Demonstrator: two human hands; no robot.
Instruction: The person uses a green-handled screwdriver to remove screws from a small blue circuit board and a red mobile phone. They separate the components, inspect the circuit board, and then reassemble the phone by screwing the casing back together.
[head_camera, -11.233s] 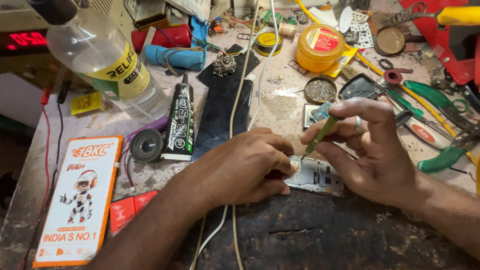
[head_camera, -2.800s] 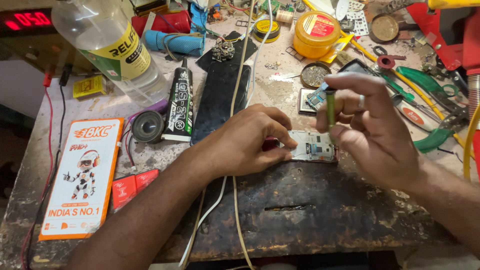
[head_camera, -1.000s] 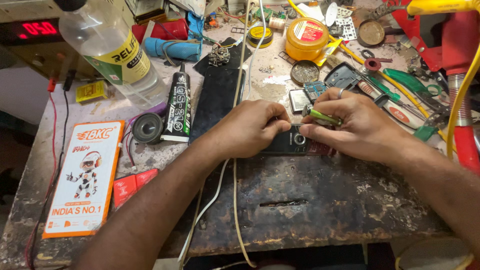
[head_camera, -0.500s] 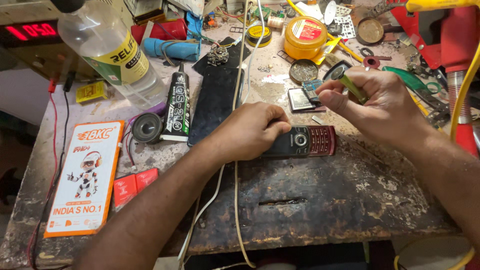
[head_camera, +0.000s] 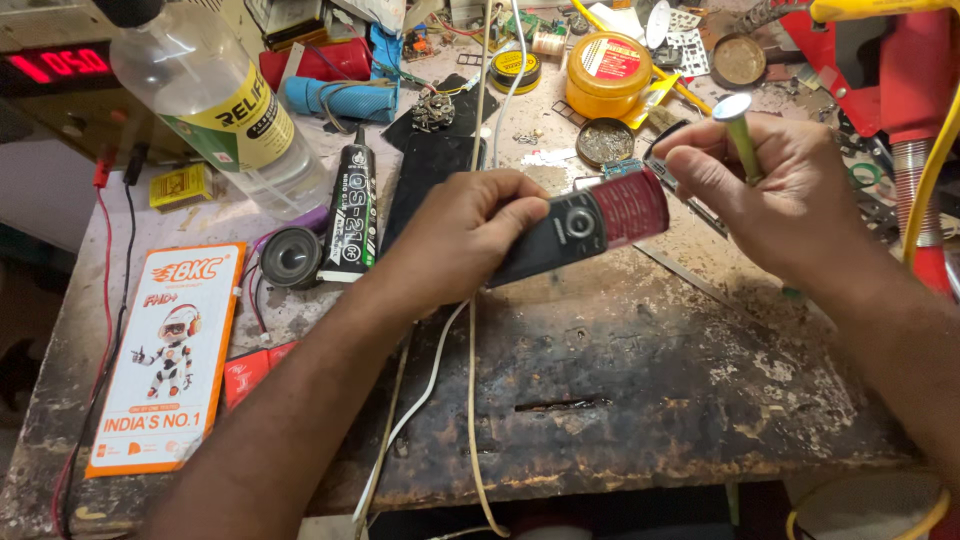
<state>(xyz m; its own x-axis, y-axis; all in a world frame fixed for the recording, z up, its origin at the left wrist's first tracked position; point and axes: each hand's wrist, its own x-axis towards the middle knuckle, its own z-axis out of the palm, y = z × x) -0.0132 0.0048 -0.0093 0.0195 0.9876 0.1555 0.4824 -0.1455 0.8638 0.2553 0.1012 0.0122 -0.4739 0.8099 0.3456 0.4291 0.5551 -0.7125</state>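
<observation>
L hand grips phone, R hand screwdriver; bench cluttered

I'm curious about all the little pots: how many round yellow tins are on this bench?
2. A large yellow tin stands at the back, right of centre; a smaller yellow-rimmed tin sits just left of it, beside the white cables. Clutter may hide others.

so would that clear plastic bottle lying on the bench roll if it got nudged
Probably: the clear plastic bottle is round and lies tilted on its side. It looks partly filled with liquid, so likely fairly heavy and sluggish. The black glue tube beside it might stop it.
</observation>
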